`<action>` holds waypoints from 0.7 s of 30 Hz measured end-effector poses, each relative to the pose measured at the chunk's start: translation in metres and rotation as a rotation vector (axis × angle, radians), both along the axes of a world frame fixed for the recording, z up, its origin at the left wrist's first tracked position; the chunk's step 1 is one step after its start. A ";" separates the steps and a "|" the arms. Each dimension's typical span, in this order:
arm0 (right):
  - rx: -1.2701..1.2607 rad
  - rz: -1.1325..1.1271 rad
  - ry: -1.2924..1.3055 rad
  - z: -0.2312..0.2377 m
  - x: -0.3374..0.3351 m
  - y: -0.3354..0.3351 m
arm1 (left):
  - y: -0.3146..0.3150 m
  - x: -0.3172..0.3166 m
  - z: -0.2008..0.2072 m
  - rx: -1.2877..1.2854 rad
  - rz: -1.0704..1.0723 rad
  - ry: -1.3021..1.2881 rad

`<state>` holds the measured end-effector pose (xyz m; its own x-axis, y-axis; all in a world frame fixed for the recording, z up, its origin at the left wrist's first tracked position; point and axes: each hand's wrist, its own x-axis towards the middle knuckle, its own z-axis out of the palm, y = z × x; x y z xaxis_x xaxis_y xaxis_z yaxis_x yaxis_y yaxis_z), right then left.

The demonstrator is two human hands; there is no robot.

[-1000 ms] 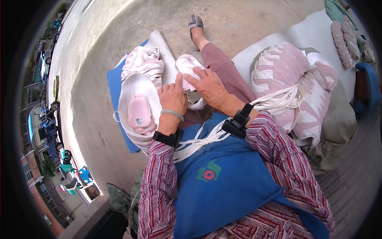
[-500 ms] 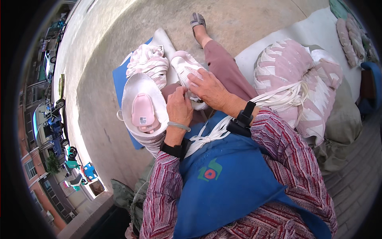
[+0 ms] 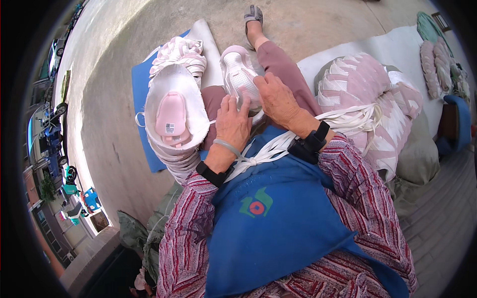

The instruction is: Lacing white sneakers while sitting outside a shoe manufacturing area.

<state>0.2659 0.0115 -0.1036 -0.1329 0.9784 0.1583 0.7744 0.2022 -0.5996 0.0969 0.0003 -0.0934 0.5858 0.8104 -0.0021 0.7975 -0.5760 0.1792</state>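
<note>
A white and pink shoe upper (image 3: 234, 74) lies toe away from me over my lap, between my two hands. My left hand (image 3: 232, 121) is at its near left side, with fingers bent and thumb against the pink lacing area. Across from it, my right hand (image 3: 279, 99) grips the right side of the upper, fingers curled over its edge. The near end of the shoe upper is partly hidden by both hands. A bundle of white laces (image 3: 266, 155) lies across the blue apron (image 3: 268, 213) below my wrists.
At left stands a nested stack of white uppers (image 3: 196, 107) with pink tongue-shaped pieces (image 3: 170, 116) inside. Behind it, more uppers (image 3: 179, 52) lie on a blue sheet (image 3: 141, 94). Large bundled pink-white uppers (image 3: 357, 82) sit at right, near a blue chair (image 3: 459, 119).
My left hand has moved up and right along the shoe upper, its fingers less tightly bunched. My right hand has shifted slightly right. The whole view has shifted a little.
</note>
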 end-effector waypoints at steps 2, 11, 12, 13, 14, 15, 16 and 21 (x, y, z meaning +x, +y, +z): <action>-0.129 0.016 -0.060 -0.001 0.001 -0.005 | -0.002 0.001 -0.002 0.009 -0.017 -0.002; 0.013 0.042 0.017 -0.008 -0.002 -0.005 | 0.008 -0.008 0.006 -0.076 -0.008 -0.104; -0.006 0.038 0.025 -0.008 -0.001 -0.004 | 0.010 -0.011 0.005 -0.058 0.012 -0.179; -0.027 0.039 0.033 -0.008 0.000 -0.003 | 0.013 -0.014 0.004 -0.022 0.025 -0.265; -0.047 0.026 0.043 -0.008 0.001 -0.002 | 0.015 -0.018 0.004 -0.002 0.044 -0.338; -0.040 0.032 0.042 -0.009 0.002 0.000 | 0.017 -0.023 0.003 -0.033 0.074 -0.343; -0.032 0.024 0.041 -0.009 0.002 0.002 | 0.021 -0.030 0.004 -0.032 0.071 -0.368; -0.071 -0.013 0.005 -0.017 -0.001 0.014 | 0.042 -0.059 0.010 -0.155 0.079 -0.518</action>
